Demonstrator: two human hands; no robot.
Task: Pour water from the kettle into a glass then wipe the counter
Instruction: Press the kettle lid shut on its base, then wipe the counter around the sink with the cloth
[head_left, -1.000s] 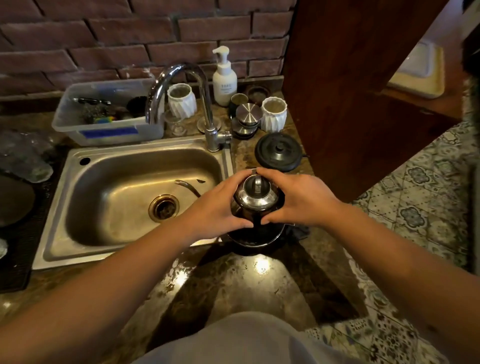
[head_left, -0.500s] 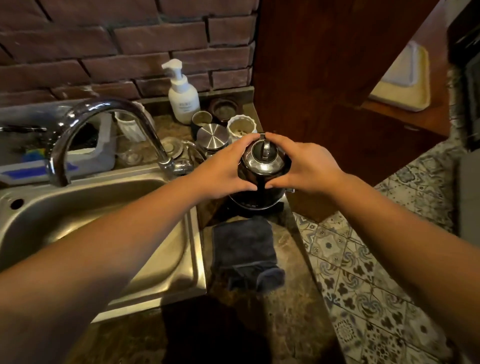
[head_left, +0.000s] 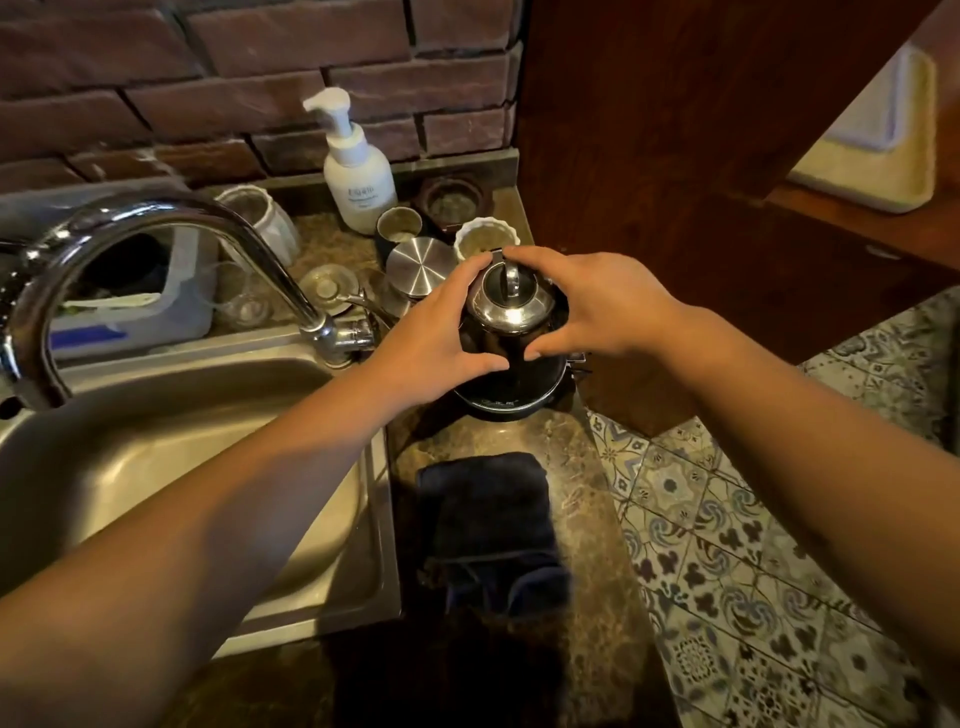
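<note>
Two bare hands cup a steel-lidded black kettle (head_left: 511, 332) from either side: the left hand (head_left: 431, 332) curls round its left flank, the right hand (head_left: 592, 306) round its right, fingers spread and pressed to the body, thumbs nearly meeting at the front. This kettle sits upright on its black base (head_left: 498, 408) at the back of the brown stone counter (head_left: 576, 457), just right of the stainless sink (head_left: 208, 457) and chrome faucet (head_left: 156, 244). Nearer on the counter lies a dark folded cloth (head_left: 488, 525). Behind the kettle stand a white fluted cup (head_left: 485, 240), a round steel lid (head_left: 418, 262) and a white pump bottle (head_left: 356, 166).
</note>
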